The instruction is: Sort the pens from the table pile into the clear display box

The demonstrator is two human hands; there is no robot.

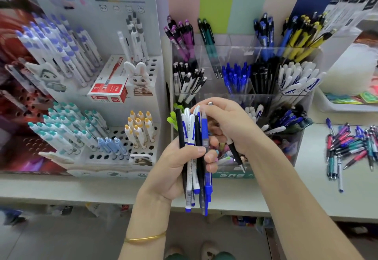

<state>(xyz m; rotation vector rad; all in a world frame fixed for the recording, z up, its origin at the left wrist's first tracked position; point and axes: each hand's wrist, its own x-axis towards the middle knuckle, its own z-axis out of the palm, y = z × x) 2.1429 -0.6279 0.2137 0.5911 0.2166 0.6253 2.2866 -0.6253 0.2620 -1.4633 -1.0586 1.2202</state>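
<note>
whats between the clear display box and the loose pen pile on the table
Only bare tabletop lies between the clear display box and the pen pile, as the head view shows.

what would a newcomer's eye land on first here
Dead centre, the left hand grips a bundle of pens upright, while the right hand beside it holds a single black pen tip down. Behind them stands the clear display box, its compartments packed by colour, and a loose pile of pens lies on the table at far right.

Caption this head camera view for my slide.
Left hand grips a pen bundle; right hand holds a single pen by the display box.
</note>
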